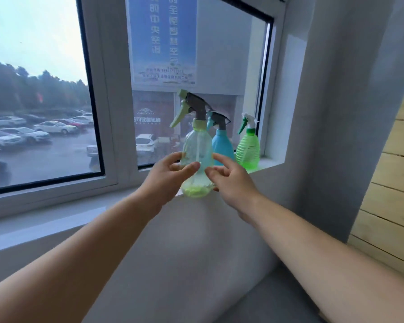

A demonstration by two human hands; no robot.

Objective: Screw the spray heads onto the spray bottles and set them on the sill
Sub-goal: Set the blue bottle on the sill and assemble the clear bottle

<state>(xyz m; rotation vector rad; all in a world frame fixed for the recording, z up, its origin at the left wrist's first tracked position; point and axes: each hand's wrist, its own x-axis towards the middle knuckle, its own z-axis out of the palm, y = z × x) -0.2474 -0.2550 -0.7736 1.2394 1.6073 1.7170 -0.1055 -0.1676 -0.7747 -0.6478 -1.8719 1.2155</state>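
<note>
3 spray bottles on the sill (265, 165).
Both hands, left (163, 180) and right (231, 183), spread loosely around the pale green bottle (197, 145), gripping nothing; blue bottle (222, 145) just beyond.

mirrored chinese lettering on the window poster (162, 40), hard to read.

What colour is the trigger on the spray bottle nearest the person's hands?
Pale green, on a grey spray head; the trigger shows clearly in the head view.

I am counting three spray bottles at the sill: one clear pale-green bottle (197, 150), one blue bottle (222, 145) and one ribbed bright-green bottle (248, 149). Each is wearing one spray head, making three heads.
</note>
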